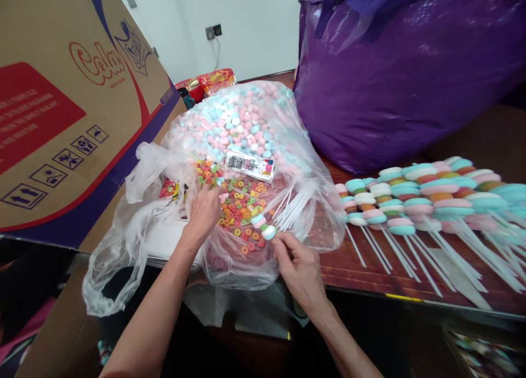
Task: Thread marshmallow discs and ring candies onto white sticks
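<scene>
In my right hand [298, 263], thumb and fingers pinch the lower end of a candy skewer [263, 227], where pink, blue and white marshmallows are threaded with a green ring between them. My left hand [206, 208] reaches over a pile of fruit-coloured ring candies [242, 205], its fingers bent together at the pile's left side. A small pink piece shows at those fingertips; whether it is held is unclear. Loose white sticks [290, 208] lie just beyond my right hand. Behind the rings, a large clear plastic bag [320, 202] holds pink, blue and white marshmallows [246, 120].
Finished-looking candy skewers [406, 197] lie in stacked rows at the right, sticks toward me. A big cardboard box [82, 126] stands left, a bulging purple bag [394, 76] back right. A printed label strip [250, 165] lies on the clear bag.
</scene>
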A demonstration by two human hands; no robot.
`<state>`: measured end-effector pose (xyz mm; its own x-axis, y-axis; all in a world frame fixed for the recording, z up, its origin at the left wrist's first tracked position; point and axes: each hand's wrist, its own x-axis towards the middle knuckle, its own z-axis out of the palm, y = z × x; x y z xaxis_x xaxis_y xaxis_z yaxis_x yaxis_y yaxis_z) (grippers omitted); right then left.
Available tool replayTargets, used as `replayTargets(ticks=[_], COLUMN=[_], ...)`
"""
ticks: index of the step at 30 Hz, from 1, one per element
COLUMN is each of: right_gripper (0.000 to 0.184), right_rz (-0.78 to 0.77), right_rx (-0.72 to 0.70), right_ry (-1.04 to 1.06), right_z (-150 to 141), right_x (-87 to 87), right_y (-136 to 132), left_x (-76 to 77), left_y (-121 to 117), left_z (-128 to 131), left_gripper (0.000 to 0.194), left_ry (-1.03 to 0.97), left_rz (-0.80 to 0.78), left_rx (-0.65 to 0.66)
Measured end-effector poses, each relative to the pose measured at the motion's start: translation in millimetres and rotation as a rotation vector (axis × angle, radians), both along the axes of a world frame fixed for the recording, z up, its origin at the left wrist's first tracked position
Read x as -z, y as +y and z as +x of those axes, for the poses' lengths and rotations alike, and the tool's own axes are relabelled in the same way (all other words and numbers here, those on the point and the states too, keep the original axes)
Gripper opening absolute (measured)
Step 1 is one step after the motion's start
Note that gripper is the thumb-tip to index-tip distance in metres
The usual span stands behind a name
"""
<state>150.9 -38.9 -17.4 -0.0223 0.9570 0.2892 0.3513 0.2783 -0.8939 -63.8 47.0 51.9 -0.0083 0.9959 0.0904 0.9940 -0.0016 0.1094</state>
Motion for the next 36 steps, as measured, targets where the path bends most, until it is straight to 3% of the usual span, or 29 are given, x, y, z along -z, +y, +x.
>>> replayTargets(ticks=[5, 8, 11, 14, 19, 30, 33, 36], right_gripper=[0.024, 0.025, 0.025, 0.026, 0.026, 0.027, 0.025, 0.024], right_rz=[-0.005, 0.006, 0.012, -0.002, -0.011, -0.024, -0.017, -0.007], right_rx=[0.004, 0.025, 0.06, 0.072, 0.083, 0.111, 0.15, 0.188], right_ry=[-0.002, 0.007, 0.033, 0.045, 0.055, 0.083, 0.101, 0.132], right_z=[-0.2, -0.4, -0.3, 0.3, 1.0, 0.7, 0.6, 0.6], right_x=[-1.1, -1.8, -1.2, -0.3, -1.3, -2.7, -3.2, -4.0], right_y=[0.0, -0.1, -0.8, -1.9, -2.6, -3.9, -4.0, -3.8], left_x=[3.6, 1.6, 3.6, 10.3, 18.8, 40.9, 45.1, 49.4], left_y=[6.0, 6.3, -2.3, -15.1, -26.6, -53.9, -58.3, -56.0], left_z=[2.9, 8.7, 21.9, 34.2, 36.5, 54.5, 56.7, 58.9], left_gripper=[0.026, 0.021, 0.021, 0.022, 0.029, 0.021, 0.021, 0.026], left_ry=[0.041, -0.167, -0.436, -0.485, -0.405, -0.515, -0.515, -0.498], left_rz=[-0.025, -0.03, -0.153, -0.225, 0.005, 0.385, 0.425, 0.365], left_rx=[-0.034, 0.023, 0.161, 0.257, 0.215, 0.22, 0.268, 0.328])
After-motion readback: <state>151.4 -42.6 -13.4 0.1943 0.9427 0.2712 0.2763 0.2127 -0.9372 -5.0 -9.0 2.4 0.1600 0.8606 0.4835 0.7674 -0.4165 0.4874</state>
